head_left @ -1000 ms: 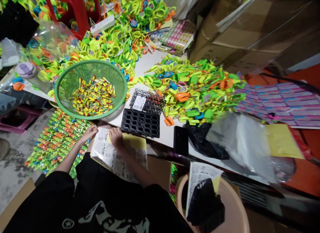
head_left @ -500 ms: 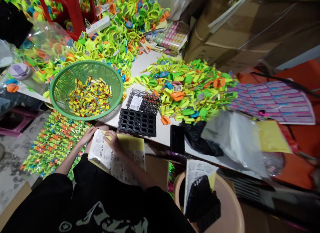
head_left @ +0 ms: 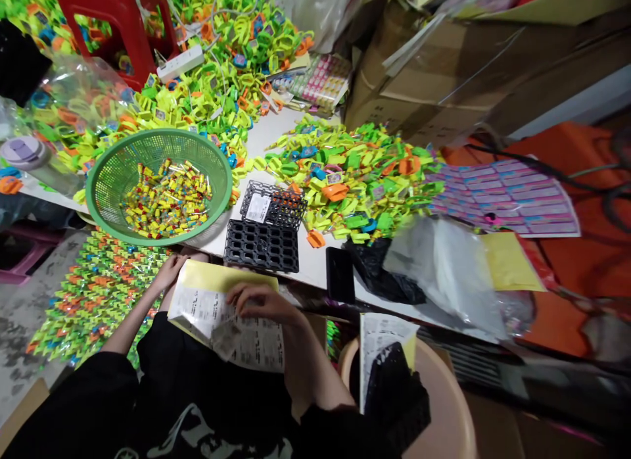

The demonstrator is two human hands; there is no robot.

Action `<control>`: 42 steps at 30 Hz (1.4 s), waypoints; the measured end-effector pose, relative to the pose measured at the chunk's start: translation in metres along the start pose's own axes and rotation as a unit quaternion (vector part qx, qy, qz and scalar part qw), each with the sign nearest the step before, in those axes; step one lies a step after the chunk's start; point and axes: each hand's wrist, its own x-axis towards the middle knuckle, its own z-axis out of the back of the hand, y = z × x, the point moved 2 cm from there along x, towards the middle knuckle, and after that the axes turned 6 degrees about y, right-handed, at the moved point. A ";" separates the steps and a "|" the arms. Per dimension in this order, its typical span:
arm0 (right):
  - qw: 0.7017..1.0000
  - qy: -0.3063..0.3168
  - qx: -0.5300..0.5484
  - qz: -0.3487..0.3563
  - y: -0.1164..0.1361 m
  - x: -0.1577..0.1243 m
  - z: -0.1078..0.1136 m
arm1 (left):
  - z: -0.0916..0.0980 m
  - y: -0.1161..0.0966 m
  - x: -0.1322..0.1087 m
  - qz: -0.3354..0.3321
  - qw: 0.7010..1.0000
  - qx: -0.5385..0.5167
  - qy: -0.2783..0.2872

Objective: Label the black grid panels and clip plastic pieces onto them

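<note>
A sheet of printed white stickers on yellow backing [head_left: 246,354] lies across my lap, with a bare yellow strip along its top. My left hand [head_left: 171,271] grips the sheet's upper left edge, fingers closed and partly hidden. Over the middle of the sheet, my right hand [head_left: 259,302] has its fingers curled in a pinch. A blurred, pale sticker [head_left: 229,337] trails just below those fingertips. Beyond the sheet, at the table edge, are a black plastic grid tray [head_left: 261,245] and a second openwork tray [head_left: 286,208] bearing a white sticker.
A green basket [head_left: 224,202] of small yellow pieces stands left on the table. Piles of bright plastic toys [head_left: 365,176] lie behind. To the right are a black phone [head_left: 340,275], clear bags [head_left: 458,268] and a tub [head_left: 458,393]. A red stool [head_left: 106,15] stands behind.
My right hand has moved right and down from the sheet's upper left, with a pale sticker at its fingers. More yellow backing shows there. My left hand stays at the edge.
</note>
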 end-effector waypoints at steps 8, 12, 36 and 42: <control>0.964 -0.225 0.132 -0.046 -0.028 0.015 0.066 | -0.009 -0.078 -0.043 -0.339 0.894 0.227 -0.184; 0.950 -0.257 0.167 -0.066 -0.045 0.030 0.080 | -0.022 -0.114 -0.057 -0.471 0.827 0.272 -0.146; 0.959 -0.271 -0.064 -0.045 -0.042 0.048 0.100 | -0.053 -0.171 -0.029 -0.489 0.833 0.242 -0.095; 0.939 -0.259 -0.223 -0.036 -0.044 0.051 0.101 | -0.057 -0.165 -0.022 -0.478 0.822 0.300 -0.073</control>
